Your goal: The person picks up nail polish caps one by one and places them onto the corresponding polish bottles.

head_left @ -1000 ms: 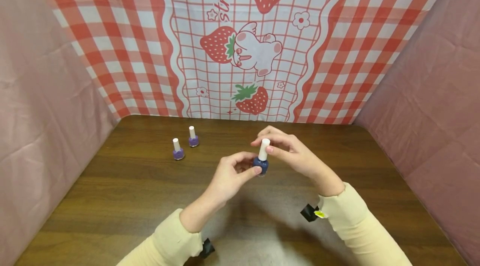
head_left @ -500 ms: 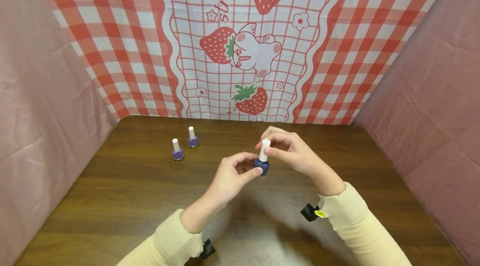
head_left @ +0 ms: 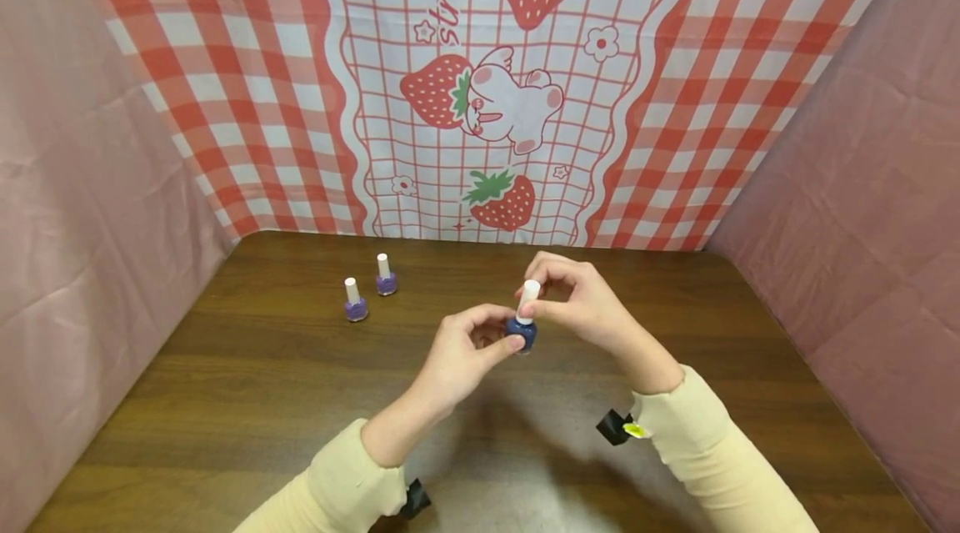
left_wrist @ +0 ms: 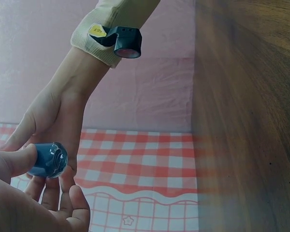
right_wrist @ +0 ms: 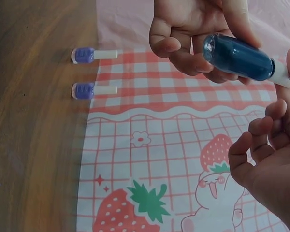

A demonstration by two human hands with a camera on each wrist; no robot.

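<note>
A dark blue nail polish bottle with a tall white cap is held above the table, roughly upright. My left hand grips the glass body between thumb and fingers. On the cap, my right hand has its thumb on the near side and the index finger behind, pinching it low down. Seen from the right wrist, the blue bottle shows its glass base, and the cap is partly covered by the right fingers. The left wrist view shows the bottle's base between the hands.
Two purple nail polish bottles with white caps, a nearer one and a farther one, stand upright at the back left of the brown wooden table. A strawberry-print cloth hangs behind, with pink cloth on both sides.
The right thumb has slid lower on the white cap, and the right fingers have curled in closer around it. The left hand and the blue bottle stay nearly still.
</note>
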